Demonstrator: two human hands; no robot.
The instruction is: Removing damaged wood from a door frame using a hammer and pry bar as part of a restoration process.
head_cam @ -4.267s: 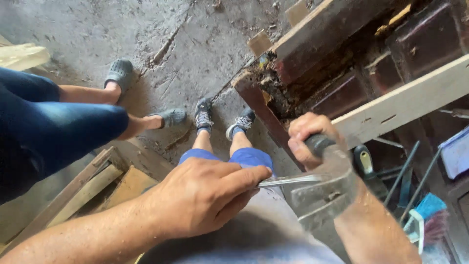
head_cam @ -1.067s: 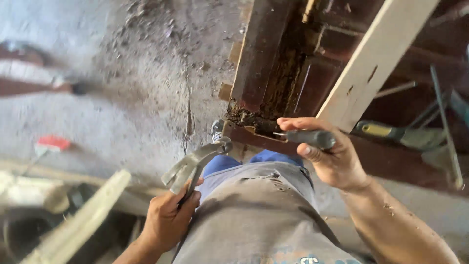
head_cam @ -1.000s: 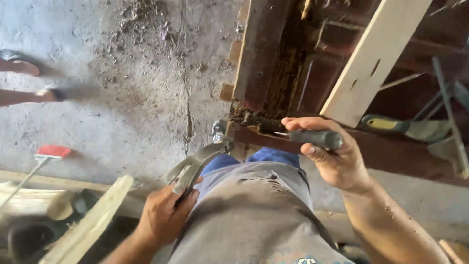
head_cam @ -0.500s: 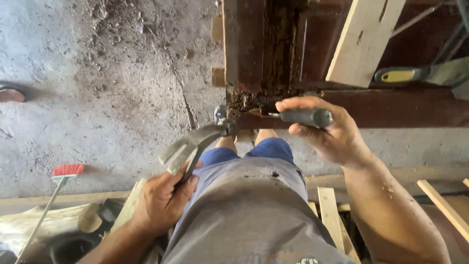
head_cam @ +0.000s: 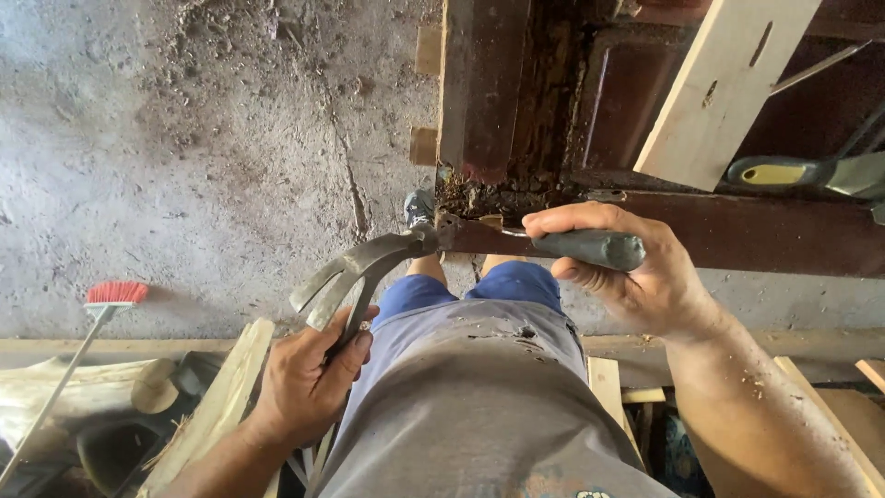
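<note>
**Hammer in one hand, chisel in the other, both meeting at the rotten corner of a door frame**

Only the head view here, looking straight down past the person's grey shirt and blue shorts.

The left hand (head_cam: 309, 373) is closed around the handle of a claw hammer (head_cam: 364, 267). The hammer runs up and to the right from that hand, with the claws pointing down-left and the head up at the butt end of the chisel.

The right hand (head_cam: 636, 272) is wrapped around the grey handle of a chisel (head_cam: 553, 242), which lies roughly level. Its metal end points left, right at the hammer head. I can't tell if the two are actually touching or just beside each other.

Both tools sit just below the crumbly, decayed patch (head_cam: 489, 194) at the bottom of the dark brown wooden door frame (head_cam: 479, 83). A dark red rail (head_cam: 765, 244) runs off to the right behind the right hand.

Around it:
- a pale plank (head_cam: 724, 88) leaning across the frame at upper right
- a yellow-handled tool (head_cam: 784, 172) lying on the rail, well apart from the chisel
- a red-bristled broom (head_cam: 111, 300) on the cracked concrete floor (head_cam: 184, 138) at left
- loose pale boards (head_cam: 212, 406) by the left forearm

One shoe (head_cam: 419, 207) peeks out just left of the hammer head.
</note>
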